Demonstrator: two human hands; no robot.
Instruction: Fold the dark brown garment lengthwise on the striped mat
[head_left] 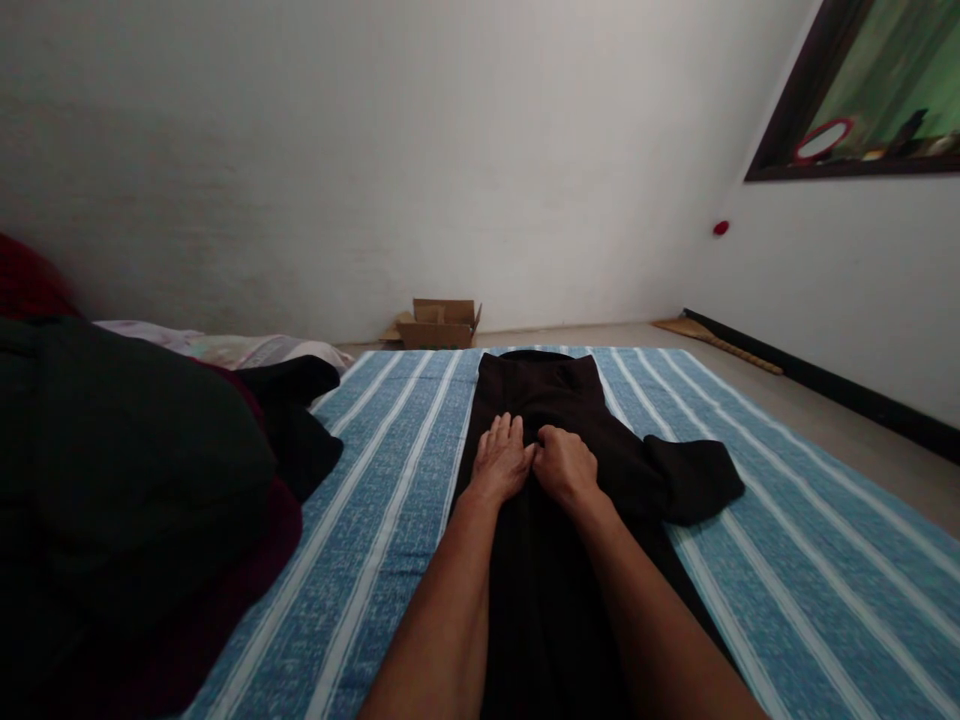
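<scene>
A long dark coat (540, 395) lies spread over the blue-and-white striped bedsheet (390, 450), its collar end at the far side. One sleeve (694, 480) sticks out to the right with its end bent over. My left hand (501, 458) rests flat on the coat's upper part, fingers stretched forward. Right beside it, my right hand (566, 462) is closed with its fingers curled in at the coat's middle line, gripping the cloth there. The lower part of the coat runs back beneath my forearms.
Dark green and maroon clothes (150, 470) are heaped at the left, with pale bedding (247, 348) behind. Past the far bed edge stands an open cardboard box (439, 325) against the wall. A window (877, 90) is set in the right wall.
</scene>
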